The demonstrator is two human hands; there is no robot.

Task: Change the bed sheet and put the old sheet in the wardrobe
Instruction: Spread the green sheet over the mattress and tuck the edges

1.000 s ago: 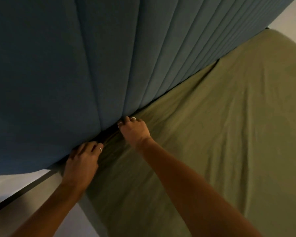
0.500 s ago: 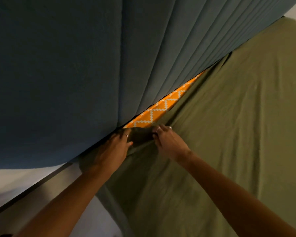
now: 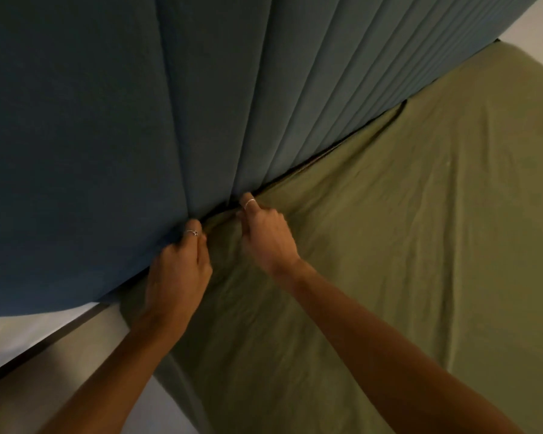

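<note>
Both hands, left hand (image 3: pixel 182 267) and right hand (image 3: pixel 265 233), pinch the green sheet's (image 3: pixel 373 261) edge against the blue headboard (image 3: pixel 170 104) at twelve o'clock; tucking well probably means pushing fabric deep, working toward two o'clock.

A home bedroom: a bed fills the frame, its olive-green sheet (image 3: pixel 389 245) spread over the mattress from centre to lower right. A padded blue headboard (image 3: pixel 138 104) with vertical channels fills the upper left. Pale wall and a dark skirting strip (image 3: pixel 29 349) show at lower left.
</note>
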